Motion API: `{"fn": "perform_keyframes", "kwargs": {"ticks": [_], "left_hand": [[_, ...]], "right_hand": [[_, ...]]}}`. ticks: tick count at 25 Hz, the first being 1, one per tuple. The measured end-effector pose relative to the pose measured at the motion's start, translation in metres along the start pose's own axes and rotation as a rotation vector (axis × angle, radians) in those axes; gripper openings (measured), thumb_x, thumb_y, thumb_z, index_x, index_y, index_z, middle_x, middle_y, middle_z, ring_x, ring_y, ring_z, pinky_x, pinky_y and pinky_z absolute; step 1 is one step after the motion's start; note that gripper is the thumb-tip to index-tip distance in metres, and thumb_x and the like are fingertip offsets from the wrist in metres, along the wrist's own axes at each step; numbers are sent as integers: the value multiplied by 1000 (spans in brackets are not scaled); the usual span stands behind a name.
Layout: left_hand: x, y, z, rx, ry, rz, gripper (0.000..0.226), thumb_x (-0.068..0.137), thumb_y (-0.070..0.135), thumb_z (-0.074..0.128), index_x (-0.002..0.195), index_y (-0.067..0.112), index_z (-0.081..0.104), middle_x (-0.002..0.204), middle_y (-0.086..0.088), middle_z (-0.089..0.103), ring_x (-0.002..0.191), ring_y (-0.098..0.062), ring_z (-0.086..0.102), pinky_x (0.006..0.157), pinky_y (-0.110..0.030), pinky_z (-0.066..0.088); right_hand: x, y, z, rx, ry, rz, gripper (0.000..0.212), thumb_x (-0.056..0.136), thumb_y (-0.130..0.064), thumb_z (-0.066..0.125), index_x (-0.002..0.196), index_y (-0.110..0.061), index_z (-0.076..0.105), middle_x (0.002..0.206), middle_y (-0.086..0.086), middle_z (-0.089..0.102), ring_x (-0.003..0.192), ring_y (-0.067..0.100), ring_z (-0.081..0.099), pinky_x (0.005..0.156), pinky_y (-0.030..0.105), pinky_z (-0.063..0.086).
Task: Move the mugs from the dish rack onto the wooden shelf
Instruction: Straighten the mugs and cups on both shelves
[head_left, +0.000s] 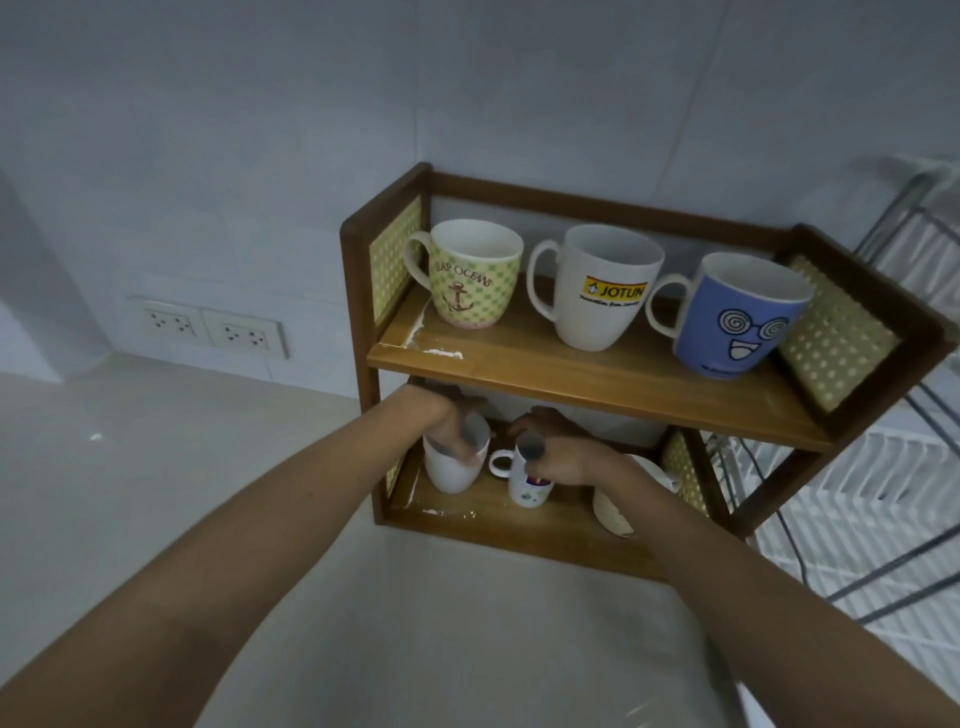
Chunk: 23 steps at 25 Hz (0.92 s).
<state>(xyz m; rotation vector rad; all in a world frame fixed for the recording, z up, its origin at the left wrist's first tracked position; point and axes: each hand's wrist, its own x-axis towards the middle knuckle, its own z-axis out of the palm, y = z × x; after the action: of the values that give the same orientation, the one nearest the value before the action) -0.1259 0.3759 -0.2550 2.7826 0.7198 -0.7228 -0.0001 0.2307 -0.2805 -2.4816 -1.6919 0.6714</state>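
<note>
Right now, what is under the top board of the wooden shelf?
Two white mugs, a plain one in the left hand and a printed one in the right hand. A third mug is mostly hidden.

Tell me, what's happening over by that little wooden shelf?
A person is putting mugs away on a two-tier wooden shelf. The left hand grips a plain white mug by its rim on the lower tier, and the right hand holds a small printed white mug beside it. Three mugs already stand on the top tier: a green anchor mug, a white Jotun mug and a blue cartoon-face mug. The wire dish rack stands to the right.
</note>
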Motion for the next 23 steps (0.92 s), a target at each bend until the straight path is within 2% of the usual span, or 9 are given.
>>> {"fn": "perform_keyframes", "kwargs": {"ticks": [2,4,8,10,12,14,16,19,23], "left_hand": [[-4,-4,-1,46,-51,121,90,78,38,72,149,25,19,156,-7,25,142,-30,24,113,-45,27],[-5,-5,3,32,-4,134,86,77,32,75,147,27,25,153,-7,29,140,-29,28,112,-44,30],[-1,-3,10,-16,161,-42,86,72,63,65,140,19,37,144,-10,44,130,-31,42,102,-41,39],[2,-4,14,30,154,-140,91,70,72,57,138,14,39,142,-11,46,129,-31,43,103,-41,40],[2,-7,14,144,104,-192,100,68,79,53,142,15,33,147,-11,41,134,-32,39,106,-42,36],[-2,-11,14,196,112,-139,100,69,72,60,148,24,21,153,-9,32,139,-32,30,109,-43,31],[-5,-15,13,105,109,-62,97,73,54,71,149,29,16,154,-8,30,139,-31,30,109,-43,33],[-6,-15,14,1,129,-27,94,73,40,76,148,28,20,151,-9,33,136,-30,34,105,-43,38],[-4,-14,18,10,157,-16,93,73,38,76,148,27,22,150,-8,35,134,-30,37,104,-42,41]], "right_hand": [[1,-1,1,-26,28,67,52,82,-29,64,130,-30,44,131,9,51,111,27,55,87,40,52],[1,-1,5,-56,26,82,53,83,-27,65,131,-27,44,126,9,57,107,27,58,80,35,50],[1,-5,5,-40,51,119,47,85,-23,65,129,-22,48,125,11,59,108,28,59,78,33,49],[0,-8,4,-53,43,137,47,86,-21,64,129,-21,47,125,12,59,109,29,58,80,34,49],[0,-7,3,-52,19,136,50,86,-18,65,132,-22,46,129,13,57,111,29,57,85,36,51],[0,-6,0,-42,8,126,59,85,-15,66,138,-22,42,135,13,53,116,30,55,90,37,51],[-1,-5,-2,-42,12,128,64,84,-15,66,141,-23,39,139,13,50,120,30,52,94,39,50],[0,-4,1,-41,20,138,65,85,-17,66,142,-24,38,140,13,49,121,30,52,96,39,50],[1,-2,2,-38,22,147,65,87,-19,64,144,-26,34,142,12,47,123,30,51,99,43,48]]}}
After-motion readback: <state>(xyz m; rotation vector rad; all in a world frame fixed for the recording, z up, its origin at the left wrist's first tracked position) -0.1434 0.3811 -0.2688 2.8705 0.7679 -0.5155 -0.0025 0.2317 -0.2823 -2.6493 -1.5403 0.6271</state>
